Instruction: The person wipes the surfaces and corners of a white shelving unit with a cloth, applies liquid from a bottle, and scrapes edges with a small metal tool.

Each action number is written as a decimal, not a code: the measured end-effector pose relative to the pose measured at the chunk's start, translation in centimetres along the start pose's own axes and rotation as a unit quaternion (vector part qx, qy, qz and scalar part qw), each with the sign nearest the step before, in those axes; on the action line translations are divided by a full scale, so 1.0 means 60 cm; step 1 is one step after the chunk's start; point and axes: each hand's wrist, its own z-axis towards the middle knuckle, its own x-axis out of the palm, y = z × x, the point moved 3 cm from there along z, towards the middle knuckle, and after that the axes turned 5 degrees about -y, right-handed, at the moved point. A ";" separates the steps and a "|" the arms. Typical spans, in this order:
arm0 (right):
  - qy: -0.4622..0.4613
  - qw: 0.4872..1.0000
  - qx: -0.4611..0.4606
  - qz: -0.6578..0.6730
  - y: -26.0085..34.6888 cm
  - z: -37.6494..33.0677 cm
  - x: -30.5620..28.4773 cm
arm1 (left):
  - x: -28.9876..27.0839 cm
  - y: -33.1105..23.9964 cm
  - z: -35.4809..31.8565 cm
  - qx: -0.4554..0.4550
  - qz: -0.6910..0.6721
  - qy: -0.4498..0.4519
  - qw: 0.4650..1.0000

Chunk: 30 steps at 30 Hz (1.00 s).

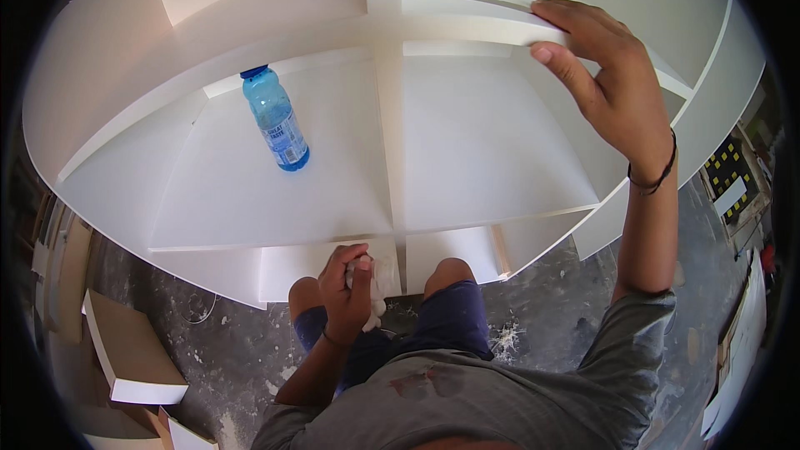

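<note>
In front of me stands a white shelving unit with a middle upright and several compartments. My right hand grips the front edge of the right-hand shelf board, fingers on top and thumb beneath. Low in front of my knees, my left hand is closed round a crumpled off-white rag, part of which hangs below the fingers. On the left compartment's floor a clear blue plastic bottle with a dark blue cap stands, some blue liquid at its bottom.
A box-like board piece with a white end lies on the stained grey floor at left, near stacked boards. White panels lean at far right, below a black-and-yellow patterned item.
</note>
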 end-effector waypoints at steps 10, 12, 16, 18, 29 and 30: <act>-0.187 0.980 -0.053 -0.053 0.023 -0.049 -0.029 | 0.021 -0.118 0.112 0.298 0.181 -0.043 0.936; -0.218 0.974 -0.056 0.029 0.017 -0.067 -0.022 | 0.034 -0.138 0.142 0.315 0.176 -0.059 0.931; -0.103 0.930 0.187 0.298 0.039 -0.126 0.051 | 0.075 -0.166 0.203 0.315 0.150 -0.120 0.930; 0.011 0.805 0.341 0.486 0.032 -0.166 0.103 | 0.085 -0.187 0.224 0.325 0.158 -0.151 0.920; 0.187 0.702 0.364 0.583 0.012 -0.249 0.197 | 0.101 -0.194 0.200 0.399 0.270 -0.188 0.856; 0.163 0.751 0.309 0.560 0.005 -0.242 0.197 | 0.103 -0.186 0.193 0.391 0.268 -0.177 0.863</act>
